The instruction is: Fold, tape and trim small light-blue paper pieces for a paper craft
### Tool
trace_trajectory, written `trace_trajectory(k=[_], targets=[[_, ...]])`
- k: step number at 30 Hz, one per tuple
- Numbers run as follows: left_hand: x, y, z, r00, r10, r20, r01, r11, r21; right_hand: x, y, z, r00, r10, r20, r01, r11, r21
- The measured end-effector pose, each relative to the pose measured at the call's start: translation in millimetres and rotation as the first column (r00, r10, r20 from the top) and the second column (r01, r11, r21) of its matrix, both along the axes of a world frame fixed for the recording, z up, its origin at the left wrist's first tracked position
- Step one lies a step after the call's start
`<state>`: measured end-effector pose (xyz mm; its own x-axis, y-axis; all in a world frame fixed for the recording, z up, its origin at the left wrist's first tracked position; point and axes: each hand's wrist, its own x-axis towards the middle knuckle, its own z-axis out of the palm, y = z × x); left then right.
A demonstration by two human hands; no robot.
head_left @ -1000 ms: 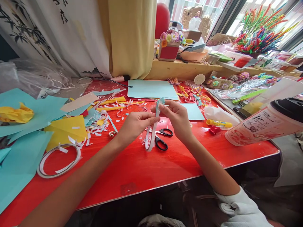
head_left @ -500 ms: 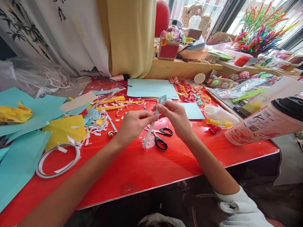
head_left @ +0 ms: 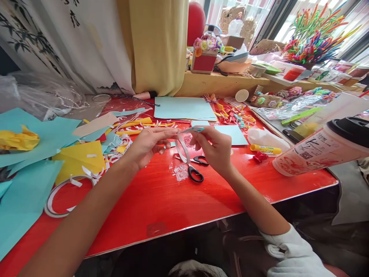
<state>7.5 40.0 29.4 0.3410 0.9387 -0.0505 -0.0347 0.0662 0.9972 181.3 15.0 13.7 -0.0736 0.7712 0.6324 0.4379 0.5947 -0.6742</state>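
Note:
Above the red table, my right hand (head_left: 215, 148) pinches a small folded piece of light-blue paper (head_left: 197, 129) between thumb and fingers. A narrow whitish strip (head_left: 182, 148), which looks like double-sided tape or its backing, hangs in a curl between my two hands. My left hand (head_left: 145, 148) is closed in a pinch at the paper's left end, where the strip begins; its lower fingers are loosely bent. Scissors with black handles (head_left: 196, 174) lie below the strip, their blades partly covered by it. Whitish scraps (head_left: 181, 172) are stuck beside them.
A tape roll (head_left: 49, 202), yellow paper (head_left: 83, 157) and blue sheets (head_left: 31, 184) lie left. Blue paper (head_left: 184, 107) is stacked at the back. A yellow glue stick (head_left: 265, 149) and a tilted drink cup (head_left: 311, 152) are right. Windowsill crafts (head_left: 204, 59) stand behind.
The strip hung straight down; now it curls between my hands. The blue paper has tipped from upright to nearly flat. My left hand has moved left and turned, with its lower fingers showing.

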Motion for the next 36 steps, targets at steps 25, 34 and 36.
trace_trajectory(k=[25,34,36], targets=[[6.8,-10.4,3.9,0.991,-0.093,0.095,0.091,0.996,0.020,16.1,9.7,-9.5,0.799,-0.057,0.599,-0.165,0.937,0.309],[-1.8,-4.9,9.2,0.999,-0.031,0.018,0.027,0.987,0.161,24.9,-18.7,-8.5,0.708,0.100,0.699,-0.064,0.995,-0.078],[-0.7,-6.0,10.9,1.000,-0.028,0.009,0.026,0.990,0.136,31.3,-28.3,-18.2,0.637,0.137,0.758,0.003,0.984,-0.180]])
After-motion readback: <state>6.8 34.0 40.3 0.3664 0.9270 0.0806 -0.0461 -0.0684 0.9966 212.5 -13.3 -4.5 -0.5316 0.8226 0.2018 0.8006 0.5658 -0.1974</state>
